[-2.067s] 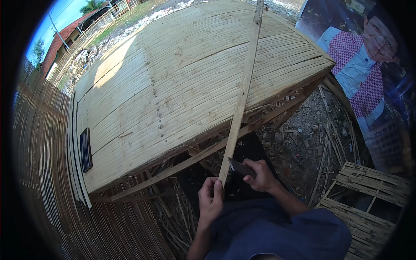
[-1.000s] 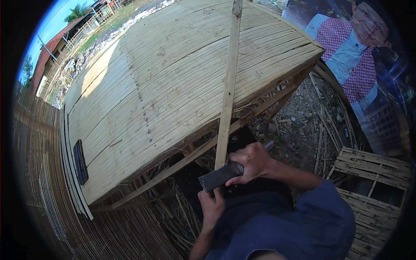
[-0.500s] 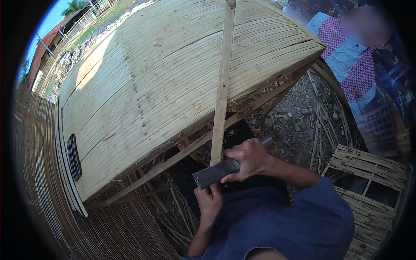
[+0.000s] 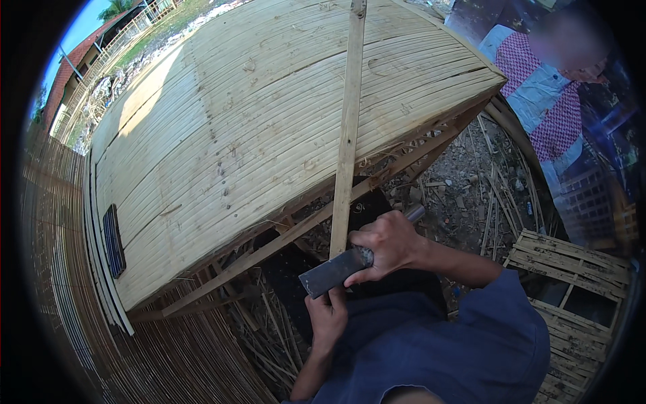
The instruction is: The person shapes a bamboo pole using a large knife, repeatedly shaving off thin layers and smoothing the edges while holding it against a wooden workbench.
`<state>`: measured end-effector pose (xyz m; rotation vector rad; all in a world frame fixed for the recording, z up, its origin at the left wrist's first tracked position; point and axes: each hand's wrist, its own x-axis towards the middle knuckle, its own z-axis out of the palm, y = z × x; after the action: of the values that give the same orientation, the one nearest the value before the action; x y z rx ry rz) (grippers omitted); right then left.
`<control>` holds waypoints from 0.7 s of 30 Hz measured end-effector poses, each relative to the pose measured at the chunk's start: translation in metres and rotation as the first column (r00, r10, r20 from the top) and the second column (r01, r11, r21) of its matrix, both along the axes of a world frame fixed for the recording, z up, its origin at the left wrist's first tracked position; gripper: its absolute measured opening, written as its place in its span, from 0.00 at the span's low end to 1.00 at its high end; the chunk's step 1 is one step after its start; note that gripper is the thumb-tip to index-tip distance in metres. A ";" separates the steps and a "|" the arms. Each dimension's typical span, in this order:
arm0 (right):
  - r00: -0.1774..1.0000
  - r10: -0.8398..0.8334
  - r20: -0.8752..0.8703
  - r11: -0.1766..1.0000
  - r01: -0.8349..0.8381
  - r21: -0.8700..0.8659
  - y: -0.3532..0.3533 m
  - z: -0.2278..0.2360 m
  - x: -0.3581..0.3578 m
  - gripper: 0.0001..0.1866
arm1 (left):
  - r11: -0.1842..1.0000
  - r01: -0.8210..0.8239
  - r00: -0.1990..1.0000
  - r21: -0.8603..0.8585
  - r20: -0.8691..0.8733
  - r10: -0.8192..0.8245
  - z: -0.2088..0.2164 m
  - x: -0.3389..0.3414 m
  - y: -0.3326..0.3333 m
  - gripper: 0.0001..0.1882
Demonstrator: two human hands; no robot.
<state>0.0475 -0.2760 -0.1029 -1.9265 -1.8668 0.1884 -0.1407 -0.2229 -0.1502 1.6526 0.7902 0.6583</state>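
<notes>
A dark tool with a broad, flat, rectangular blade (image 4: pixel 328 273) lies across the near end of a long wooden strip (image 4: pixel 347 128). My right hand (image 4: pixel 389 244) is closed around the tool, and a grey rounded end sticks out beyond my fist. Below the blade's left part, my left hand (image 4: pixel 328 316) has its fingers bent up against the underside. What they pinch there is hidden by the blade. The strip slants away from me, over the edge of a large split-bamboo platform (image 4: pixel 222 135).
A dark phone-like slab (image 4: pixel 114 241) rests at the platform's left edge. Slatted bamboo (image 4: pixel 195 343) spreads at lower left. On the right are a bamboo lattice panel (image 4: pixel 572 269), a printed banner (image 4: pixel 538 101) and debris-strewn ground (image 4: pixel 464 182). A wooden crosspiece (image 4: pixel 269 246) runs below the platform edge.
</notes>
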 end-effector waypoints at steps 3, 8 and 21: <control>0.975 -0.162 -0.152 0.983 0.173 0.061 0.007 -0.001 0.020 0.38 | 0.997 0.048 0.995 -0.052 -0.090 -0.053 0.007 -0.007 0.007 0.21; 0.994 -0.076 -0.073 0.995 0.081 0.064 -0.003 -0.013 0.005 0.37 | 0.997 0.050 0.995 -0.055 -0.085 -0.055 0.010 -0.005 0.002 0.19; 0.948 -0.225 -0.224 0.972 0.234 0.013 0.010 0.004 0.027 0.40 | 0.989 0.086 0.988 -0.121 -0.121 -0.100 0.006 -0.010 0.011 0.19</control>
<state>0.0748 -0.2658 -0.0987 -1.9879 -1.4801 0.2774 -0.1510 -0.2119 -0.1439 1.6269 0.8210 0.4377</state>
